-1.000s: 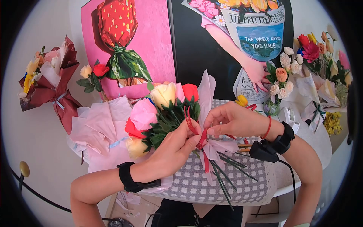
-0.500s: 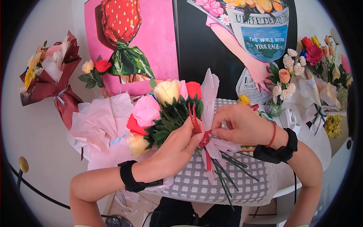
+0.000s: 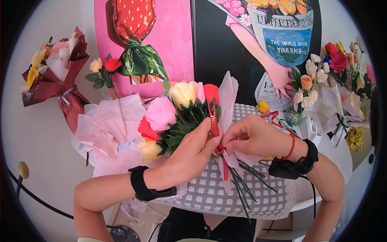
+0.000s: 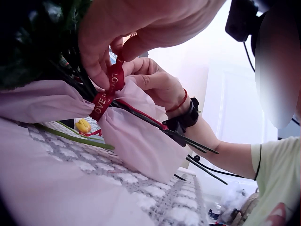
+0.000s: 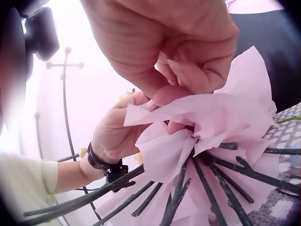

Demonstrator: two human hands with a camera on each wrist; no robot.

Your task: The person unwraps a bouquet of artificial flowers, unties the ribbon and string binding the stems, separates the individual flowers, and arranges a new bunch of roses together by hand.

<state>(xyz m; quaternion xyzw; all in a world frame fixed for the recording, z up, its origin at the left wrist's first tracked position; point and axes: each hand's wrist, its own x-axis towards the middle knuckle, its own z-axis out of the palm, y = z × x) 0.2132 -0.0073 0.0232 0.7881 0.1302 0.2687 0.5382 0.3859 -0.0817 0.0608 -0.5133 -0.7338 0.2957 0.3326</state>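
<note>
A bouquet of artificial roses (image 3: pixel 161 113) in pink, cream and red lies across the table, blossoms to the left and dark green stems (image 3: pixel 242 187) to the lower right. Pink wrapping paper (image 4: pixel 131 132) is gathered round the stems, bound by a red ribbon (image 4: pixel 101 103) with gold lettering. My left hand (image 3: pixel 187 155) pinches the ribbon at the binding, a lettered loop standing up past its fingers. Close against it, my right hand (image 3: pixel 252 137) pinches the ribbon at the knot with thumb and fingertips. In the right wrist view, paper partly hides those fingertips.
Crumpled pink paper (image 3: pixel 107 125) lies left of the bouquet on the table. A grey-and-white checked cloth (image 3: pixel 197 193) lies underneath. Behind stand two paintings (image 3: pixel 173 44). A glass vase (image 3: pixel 293 117) of flowers stands back right, near a white device (image 3: pixel 311 129). A dark-red wrapped bouquet (image 3: pixel 60 80) is at left.
The right fingertips have closed in on the knot beside the left hand. The ribbon loop now shows more of its lettering. The head view has shifted slightly, and the left hand keeps its hold.
</note>
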